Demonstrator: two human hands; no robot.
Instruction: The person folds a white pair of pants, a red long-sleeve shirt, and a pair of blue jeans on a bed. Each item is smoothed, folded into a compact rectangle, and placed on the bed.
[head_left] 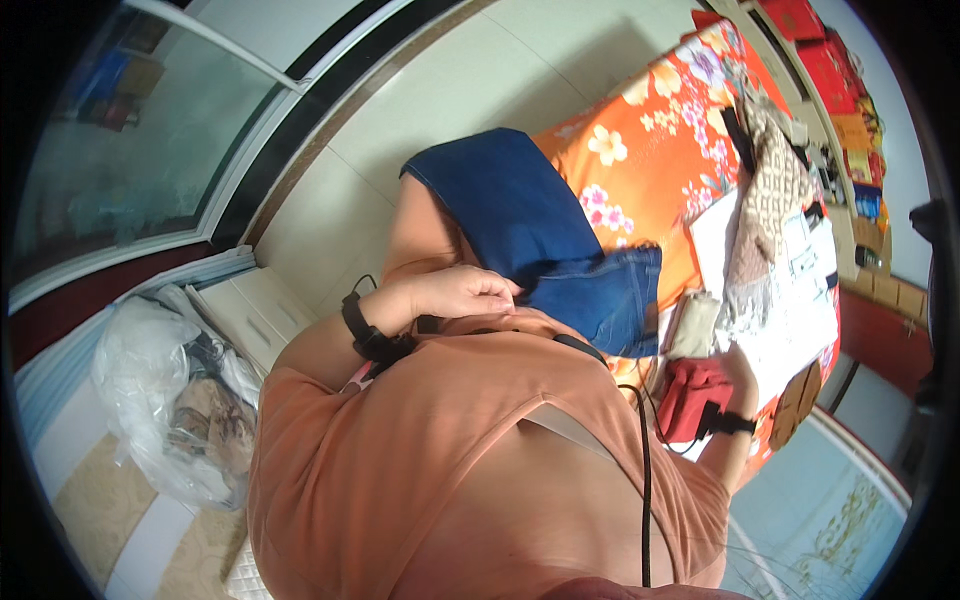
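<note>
My left hand (466,293) is at my waist, its fingers curled together by the edge of my orange shirt (440,400). Whatever may be between its fingertips is hidden. Just beyond it, a dark blue denim garment (510,205) lies across my lap and onto the bed. Out to the right, my right hand (738,365) reaches to a bright white cloth (790,300), beside a red folded cloth (692,395) and a small beige folded cloth (694,322). Glare blurs its fingers, so their grip does not show.
An orange flowered bedsheet (640,150) spreads ahead. On it lies a patterned beige knit piece (765,190). A clear plastic bag (150,390) stands at left, by a white drawer unit (260,315). Red boxes (825,65) line a far-right shelf. A dark cord (645,480) hangs down my front.
</note>
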